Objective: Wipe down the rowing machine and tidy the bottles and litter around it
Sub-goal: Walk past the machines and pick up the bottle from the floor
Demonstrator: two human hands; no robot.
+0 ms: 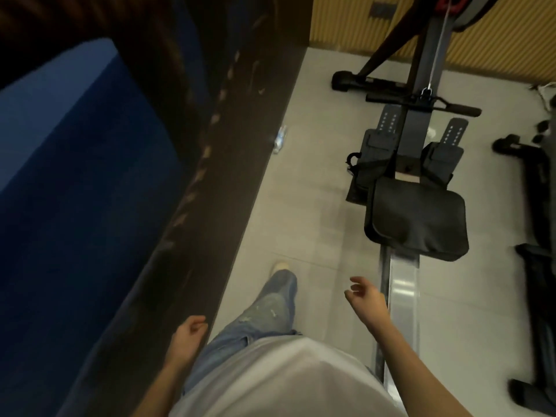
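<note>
The rowing machine [403, 284] runs up the right half of the view, with a black seat [416, 221], two footrests and a black pull handle [424, 105] across its rail. A clear plastic bottle [279, 139] lies on the pale floor by the dark wall base, left of the footrests. My right hand [365, 296] hangs open just left of the metal rail, holding nothing. My left hand [189, 329] sits low beside the dark wall, fingers loosely curled, empty. A small pale scrap [431, 133] lies between the footrests.
A dark wooden wall [210, 176] with a blue padded panel [75, 191] fills the left. My leg in jeans [270, 308] steps along the narrow floor strip. Another black machine [538, 266] stands at the right edge. Cables [546, 88] lie near the yellow back wall.
</note>
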